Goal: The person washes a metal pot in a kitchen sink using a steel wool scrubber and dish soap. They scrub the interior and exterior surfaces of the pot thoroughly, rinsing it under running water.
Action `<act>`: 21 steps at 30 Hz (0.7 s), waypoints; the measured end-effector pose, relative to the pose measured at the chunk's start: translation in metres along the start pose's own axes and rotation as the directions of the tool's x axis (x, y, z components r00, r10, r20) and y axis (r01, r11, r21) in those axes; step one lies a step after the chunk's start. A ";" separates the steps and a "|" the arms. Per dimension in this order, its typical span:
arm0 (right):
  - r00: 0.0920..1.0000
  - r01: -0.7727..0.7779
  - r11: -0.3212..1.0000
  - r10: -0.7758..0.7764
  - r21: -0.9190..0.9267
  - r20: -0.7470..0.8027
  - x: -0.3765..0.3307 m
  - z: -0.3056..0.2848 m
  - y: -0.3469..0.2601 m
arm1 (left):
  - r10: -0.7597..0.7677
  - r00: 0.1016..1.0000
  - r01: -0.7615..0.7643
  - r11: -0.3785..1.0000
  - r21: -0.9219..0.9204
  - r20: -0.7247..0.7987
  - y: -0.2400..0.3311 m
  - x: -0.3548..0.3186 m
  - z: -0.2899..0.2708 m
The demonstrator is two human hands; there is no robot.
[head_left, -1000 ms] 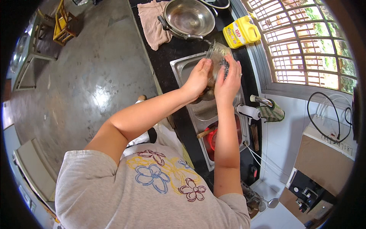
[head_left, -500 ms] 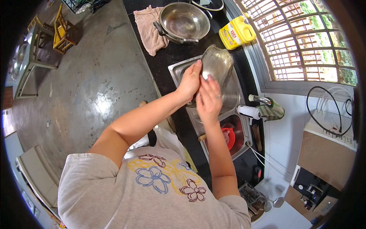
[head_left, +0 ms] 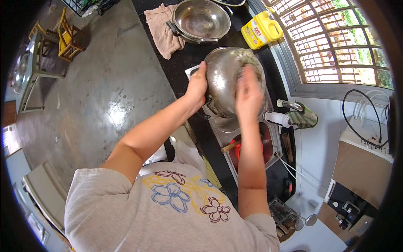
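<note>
A round steel bowl (head_left: 222,73) is held tilted over the sink (head_left: 275,140), its shiny outside turned toward me. My left hand (head_left: 197,86) grips its left rim, thumb on the outside. My right hand (head_left: 248,94) lies on the bowl's outer right side and is blurred by motion. I cannot tell whether it holds a scrubber. A grey-green patch shows at the bowl's top right edge.
A red vessel with a wooden handle (head_left: 235,147) sits in the sink. A tap (head_left: 289,105) with a green cloth (head_left: 304,118) is on the right. On the black counter (head_left: 184,56) stand a steel pan (head_left: 200,19), a pink cloth (head_left: 161,29) and a yellow jug (head_left: 260,28).
The bowl has come up from the sink and turned its outside toward me. My right hand slid across its surface, while my left hand kept its hold on the rim.
</note>
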State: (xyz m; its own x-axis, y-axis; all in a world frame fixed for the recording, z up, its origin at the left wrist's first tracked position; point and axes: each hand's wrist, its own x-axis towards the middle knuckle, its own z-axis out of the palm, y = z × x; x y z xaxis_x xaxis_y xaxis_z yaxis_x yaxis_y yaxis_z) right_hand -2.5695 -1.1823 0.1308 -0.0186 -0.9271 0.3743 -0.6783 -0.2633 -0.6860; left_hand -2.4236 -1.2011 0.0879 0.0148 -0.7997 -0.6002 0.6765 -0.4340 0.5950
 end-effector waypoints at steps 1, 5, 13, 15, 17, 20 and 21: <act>0.991 0.115 0.993 -0.112 -0.037 0.073 -0.012 0.003 -0.013 | -0.005 1.000 0.007 0.999 -0.048 0.027 -0.002 0.007 -0.010; 0.998 0.023 0.992 -0.029 -0.122 -0.048 0.007 -0.012 0.038 | -0.034 0.999 0.035 0.999 -0.017 0.036 -0.002 0.007 -0.014; 0.971 0.009 0.987 -0.047 -0.159 -0.236 0.017 -0.001 0.032 | -0.042 0.997 0.040 0.998 0.038 0.057 -0.007 0.008 -0.029; 0.975 -0.001 0.984 -0.039 -0.179 -0.219 0.004 0.007 0.036 | -0.038 0.999 0.037 0.999 0.039 0.034 -0.009 0.008 -0.038; 0.992 0.113 0.991 -0.117 -0.077 -0.049 -0.029 0.028 -0.001 | -0.077 0.997 0.077 0.997 0.005 0.021 -0.008 0.016 -0.058; 0.990 0.102 0.986 -0.113 -0.135 -0.082 -0.035 0.047 0.019 | -0.157 0.988 0.156 0.987 0.036 0.016 -0.011 0.031 -0.092; 0.988 0.056 0.982 -0.081 -0.181 -0.131 -0.035 0.053 0.035 | -0.170 0.985 0.168 0.983 0.067 0.014 -0.016 0.042 -0.107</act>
State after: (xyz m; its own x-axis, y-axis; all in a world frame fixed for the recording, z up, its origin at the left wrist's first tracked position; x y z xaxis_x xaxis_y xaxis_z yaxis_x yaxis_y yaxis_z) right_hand -2.5538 -1.1734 0.0610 -0.0595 -0.8600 0.5068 -0.7999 -0.2626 -0.5396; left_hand -2.3552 -1.1833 -0.0041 -0.1108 -0.7204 -0.6846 0.6185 -0.5892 0.5199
